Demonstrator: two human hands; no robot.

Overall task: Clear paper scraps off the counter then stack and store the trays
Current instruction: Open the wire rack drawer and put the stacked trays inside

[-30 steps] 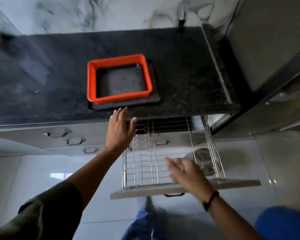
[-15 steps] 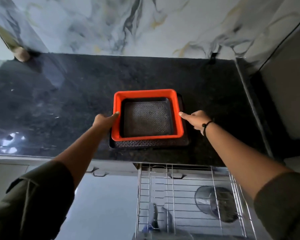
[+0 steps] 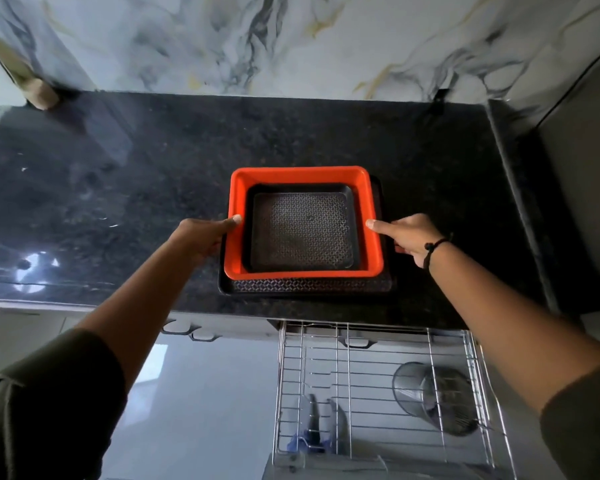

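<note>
Three trays sit nested near the front edge of the black granite counter (image 3: 118,188). A large dark patterned tray (image 3: 309,285) is at the bottom, an orange tray (image 3: 234,251) rests in it, and a smaller dark patterned tray (image 3: 302,230) lies inside the orange one. My left hand (image 3: 201,235) grips the left side of the stack, thumb on the orange rim. My right hand (image 3: 407,239) grips the right side, thumb on the orange rim and fingers under the edge. No paper scraps show on the counter.
Below the counter a wire-basket drawer (image 3: 378,386) is pulled open. A metal mesh cup (image 3: 437,398) lies on its side in it at the right. Drawer handles (image 3: 187,332) show to the left. A grey wall panel (image 3: 582,188) bounds the counter on the right.
One second ago both hands were low by the open drawer. They rose to the tray stack and now hold its two sides; the view has tilted up toward the counter.
</note>
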